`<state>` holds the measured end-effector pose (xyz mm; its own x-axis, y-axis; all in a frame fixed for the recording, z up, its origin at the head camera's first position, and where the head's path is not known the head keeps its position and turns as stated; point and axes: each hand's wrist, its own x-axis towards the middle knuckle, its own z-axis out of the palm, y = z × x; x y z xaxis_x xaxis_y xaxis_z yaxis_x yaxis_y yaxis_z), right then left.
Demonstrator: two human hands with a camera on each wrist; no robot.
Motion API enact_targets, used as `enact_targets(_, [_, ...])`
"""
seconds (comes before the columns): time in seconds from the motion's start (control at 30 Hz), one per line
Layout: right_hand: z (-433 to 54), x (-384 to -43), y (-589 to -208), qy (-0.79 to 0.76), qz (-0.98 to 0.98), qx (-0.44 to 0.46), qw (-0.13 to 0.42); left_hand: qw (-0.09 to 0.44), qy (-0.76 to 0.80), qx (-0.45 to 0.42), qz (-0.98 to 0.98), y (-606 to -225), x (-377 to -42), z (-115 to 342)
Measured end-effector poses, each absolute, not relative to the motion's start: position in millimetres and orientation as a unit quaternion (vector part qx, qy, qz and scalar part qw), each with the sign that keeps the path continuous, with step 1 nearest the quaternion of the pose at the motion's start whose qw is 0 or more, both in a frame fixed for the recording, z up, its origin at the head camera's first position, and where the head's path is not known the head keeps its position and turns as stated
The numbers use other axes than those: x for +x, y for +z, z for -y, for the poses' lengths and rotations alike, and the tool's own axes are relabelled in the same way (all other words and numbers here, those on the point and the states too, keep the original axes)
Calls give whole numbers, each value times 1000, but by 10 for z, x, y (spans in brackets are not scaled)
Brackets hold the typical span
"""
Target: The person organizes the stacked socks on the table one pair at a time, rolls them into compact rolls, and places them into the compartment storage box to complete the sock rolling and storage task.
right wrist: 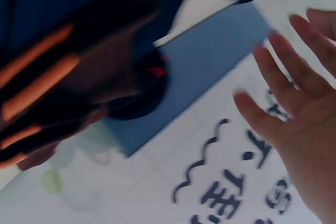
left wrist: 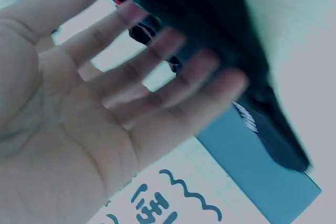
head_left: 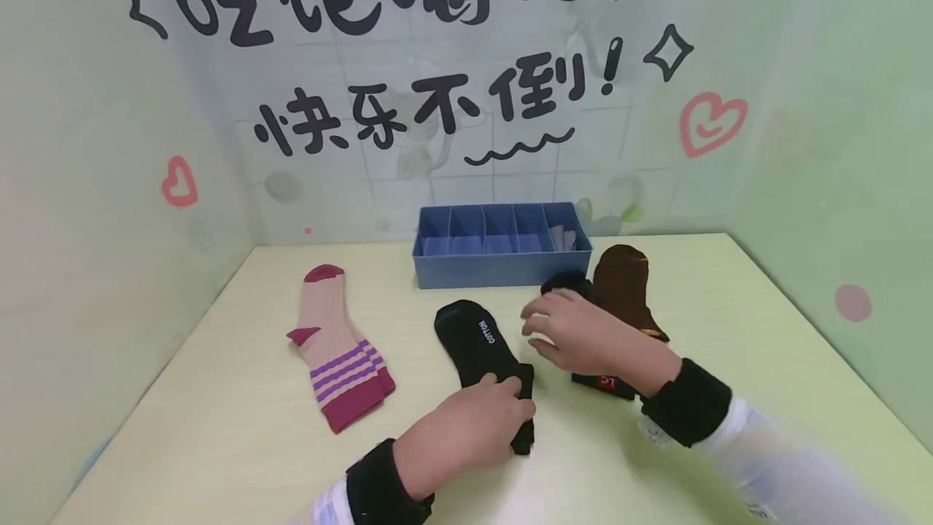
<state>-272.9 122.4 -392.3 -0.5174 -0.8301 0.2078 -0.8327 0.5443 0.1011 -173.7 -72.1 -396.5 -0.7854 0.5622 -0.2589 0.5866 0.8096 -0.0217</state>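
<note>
Pale tabletop (head_left: 226, 444) bears black "COTTON" sock (head_left: 475, 352), loose left grip (head_left: 470, 429) perhaps touching it, right grip (head_left: 583, 336) wide.

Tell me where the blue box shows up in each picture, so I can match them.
Head: blue box near the middle, at the back of the table.
Left wrist: lower right, partly hidden by the COTTON sock.
Right wrist: slanting across the upper middle, left of the right hand.
Shared landmark: the wavy line drawn on the wall, visible in all three.
</note>
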Motion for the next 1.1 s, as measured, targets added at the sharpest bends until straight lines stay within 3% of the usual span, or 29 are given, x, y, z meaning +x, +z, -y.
enact_targets(0.23, [-1174,-2073,-3861,-8,875,483,1,166,42,332,-928,-3918,-1888,908])
enact_targets(0.33, [-1100,-1897,-3884,-37,873,487,-6,191,82,330,-921,-3891,-1952,985])
enact_targets(0.63, [-953,-1693,-4155,-148,822,527,157,198,113,368,-902,-3955,-2023,969])
enact_targets(0.7, [-957,-1700,-4179,-147,819,529,170,194,113,372,-901,-3973,-2027,948])
enact_targets(0.8, [-984,-1747,-4146,-98,843,517,105,191,116,378,-899,-3987,-2030,927])
enact_targets(0.93, [-1062,-1868,-4059,36,877,478,-31,191,122,361,-905,-3985,-2010,897])
enact_targets(1.1, [-1142,-2009,-4035,158,870,453,-112,180,129,354,-909,-3999,-1997,883])
